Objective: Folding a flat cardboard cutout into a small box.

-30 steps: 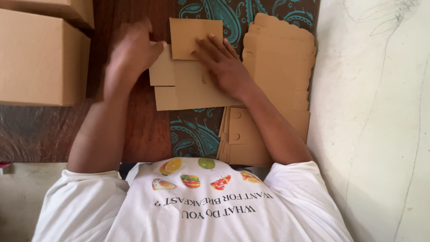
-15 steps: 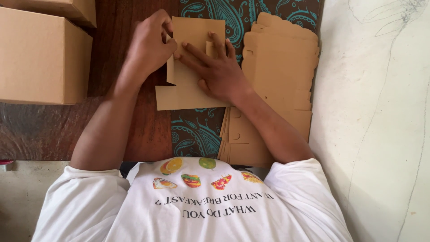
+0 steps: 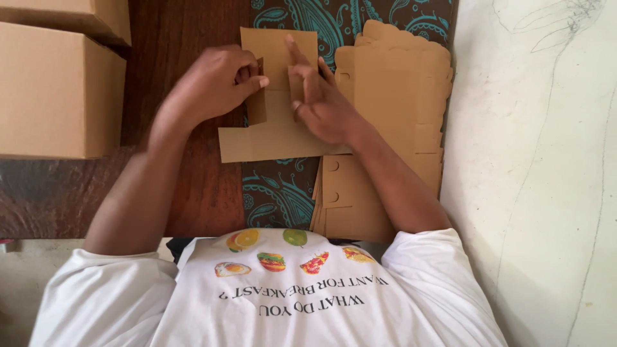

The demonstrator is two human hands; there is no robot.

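A flat brown cardboard box blank [image 3: 273,138] lies on the dark wooden surface, partly over a teal patterned cloth [image 3: 276,193]. My left hand [image 3: 215,83] grips the blank's left side flap and holds it folded upright. My right hand [image 3: 318,99] holds the right flap up, its index finger stretched out along the far panel. Both hands sit close together over the middle of the blank.
A stack of several flat cardboard blanks [image 3: 392,96] lies to the right of the hands. Two closed brown cardboard boxes [image 3: 58,90] stand at the left. A pale wall [image 3: 540,160] runs along the right side.
Both hands have moved inward over the blank and lifted its side flaps from flat to upright. The blank has stayed about where it was.
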